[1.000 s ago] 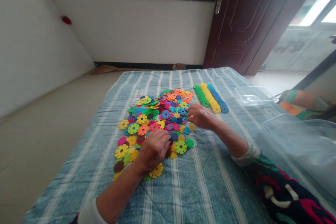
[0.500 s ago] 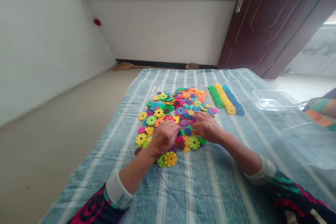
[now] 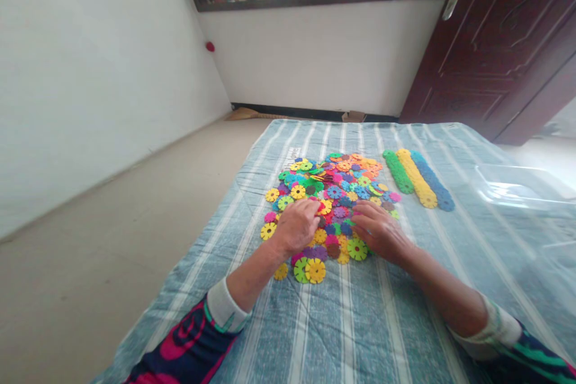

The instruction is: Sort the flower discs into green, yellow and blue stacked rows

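A heap of small flower-shaped plastic discs [image 3: 335, 189] in many colours lies on a blue striped cloth [image 3: 351, 318]. My left hand [image 3: 297, 226] rests on the near left part of the heap, fingers curled and pinched on a disc I cannot single out. My right hand [image 3: 378, 231] lies on the near right part, fingers bent down onto the discs. To the right of the heap lie three rows of joined discs: a green row [image 3: 398, 171], a yellow row [image 3: 417, 177] and a blue row [image 3: 432, 181].
A clear plastic tray [image 3: 522, 183] sits on the cloth at the right. Bare floor [image 3: 112, 222] runs along the left of the cloth. A white wall, a window sill with small items and a dark brown door [image 3: 499, 42] stand behind.
The camera has swung left. My right hand has drawn back toward me, from the heap's far right edge to its near right part. My left hand has shifted a little farther onto the heap.
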